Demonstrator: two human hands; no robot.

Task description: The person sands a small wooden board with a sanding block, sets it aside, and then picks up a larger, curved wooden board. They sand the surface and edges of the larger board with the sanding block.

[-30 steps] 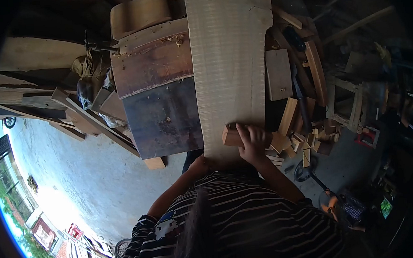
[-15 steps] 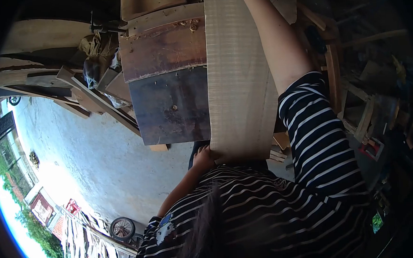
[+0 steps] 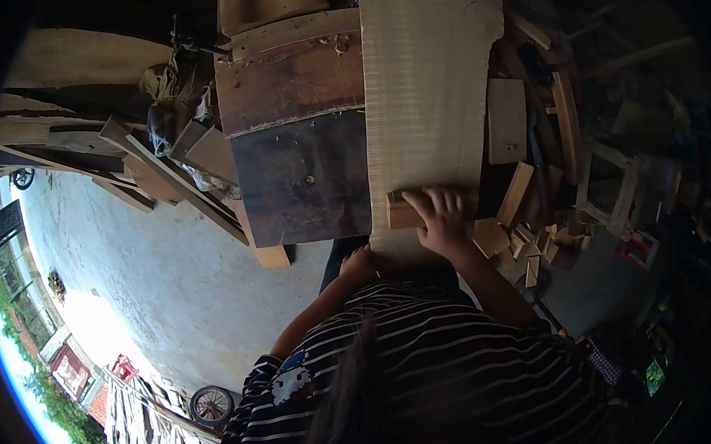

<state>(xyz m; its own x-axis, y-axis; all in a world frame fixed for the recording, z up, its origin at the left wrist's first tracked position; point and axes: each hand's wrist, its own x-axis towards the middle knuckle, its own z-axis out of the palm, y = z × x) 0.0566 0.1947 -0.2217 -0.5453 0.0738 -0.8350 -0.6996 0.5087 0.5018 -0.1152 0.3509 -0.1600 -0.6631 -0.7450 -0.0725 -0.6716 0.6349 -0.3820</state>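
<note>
Having come back from the far end, right hand is pressing a wooden block with fingers spread on the pale board's near end, left hand is gripping its near edge; sanding appears underway, needing steady strokes.

Dark shirt, thin white stripes, short sleeves; perhaps cartoon patch on sleeve.

wooden block on plank, offcuts right of plank
</note>
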